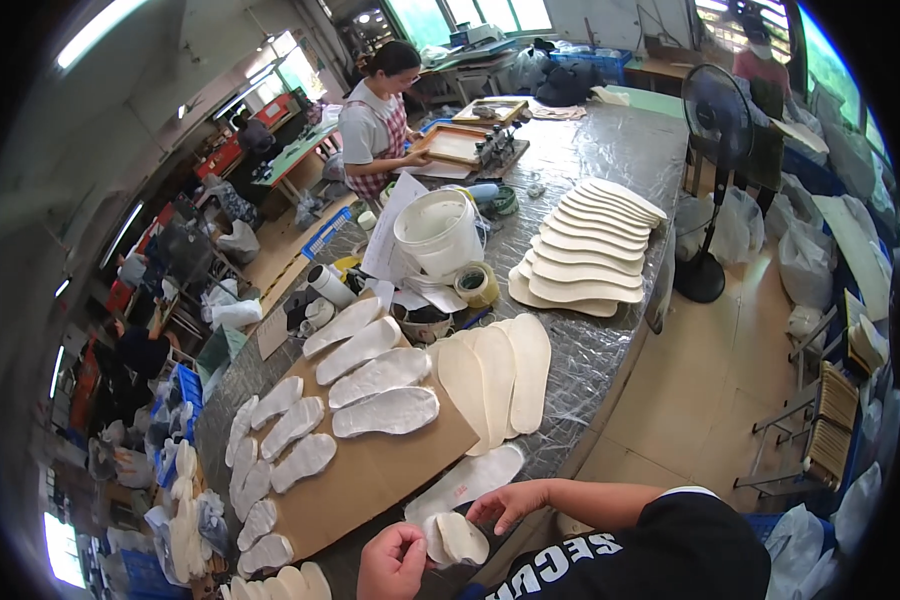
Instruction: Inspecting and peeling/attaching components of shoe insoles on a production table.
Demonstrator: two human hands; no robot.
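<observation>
My left hand [392,563] is closed in a pinch at the edge of a white insole [435,540], near the lower edge of the view. Against that insole lies a cream insole piece [464,541], its far end hidden low in the picture. My right hand [510,504] hovers at the upper right of this piece, fingers bent and apart; whether a fingertip touches it is hard to tell. Just beyond both hands, a white insole with a small red print [467,484] rests flat. Rows of puffy white insoles [385,411] cover a brown cardboard sheet [370,500] to the left.
Cream insoles fan out [526,375] beside the cardboard, with a longer stack [585,250] farther back. A white bucket [438,235] and tape roll [477,285] stand mid-table. Across the table a person [375,125] handles a wooden frame [455,144]. A black fan [715,190] stands right.
</observation>
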